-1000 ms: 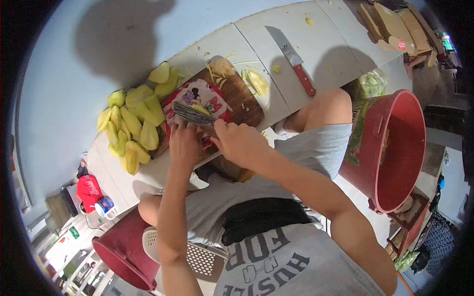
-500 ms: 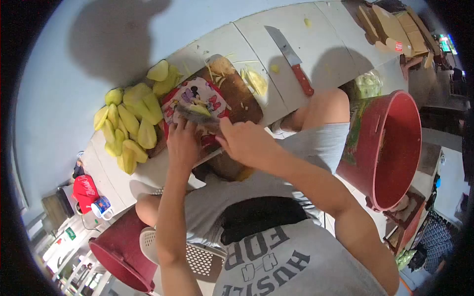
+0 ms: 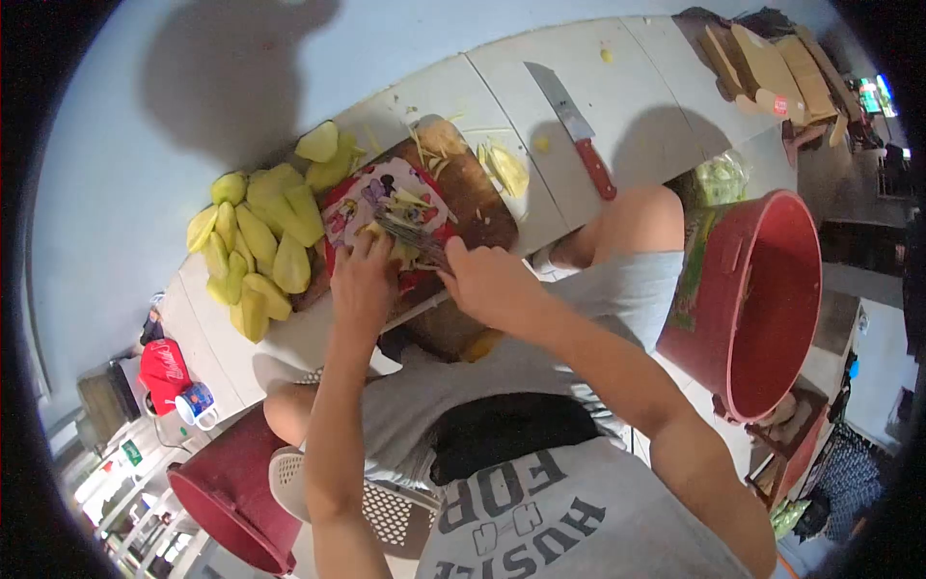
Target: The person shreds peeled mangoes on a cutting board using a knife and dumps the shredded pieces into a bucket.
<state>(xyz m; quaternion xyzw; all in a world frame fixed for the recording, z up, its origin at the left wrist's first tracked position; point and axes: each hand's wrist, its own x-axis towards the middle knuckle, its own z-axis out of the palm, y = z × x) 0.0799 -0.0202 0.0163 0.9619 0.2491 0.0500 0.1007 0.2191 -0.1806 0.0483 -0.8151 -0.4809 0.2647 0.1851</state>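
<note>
My right hand [image 3: 494,288] is closed around the handle of a knife [image 3: 415,237], whose blade is smeared by motion. Under the blade, my left hand [image 3: 365,280] is closed with its fingertips on a pale green mango piece [image 3: 373,230], mostly hidden by the fingers. Both hands work over a printed cloth [image 3: 349,214] with a cartoon mouse on it, spread on a brown wooden chopping board [image 3: 482,207]. Cut mango strips [image 3: 410,203] lie on the cloth near the blade. Left of the board is a pile of peeled mangoes [image 3: 256,232].
A second knife with a red handle [image 3: 596,169] lies on the white tiled surface [image 3: 502,77]. Mango slices [image 3: 506,172] rest beside the board. Red tubs stand at right [image 3: 709,299] and lower left [image 3: 231,487]. A blue mug [image 3: 196,403] sits at the left.
The knife blade has tilted and shifted slightly, and more cut strips show on the cloth beside it. My left hand stays in nearly the same place. The whole view has shifted a little.
</note>
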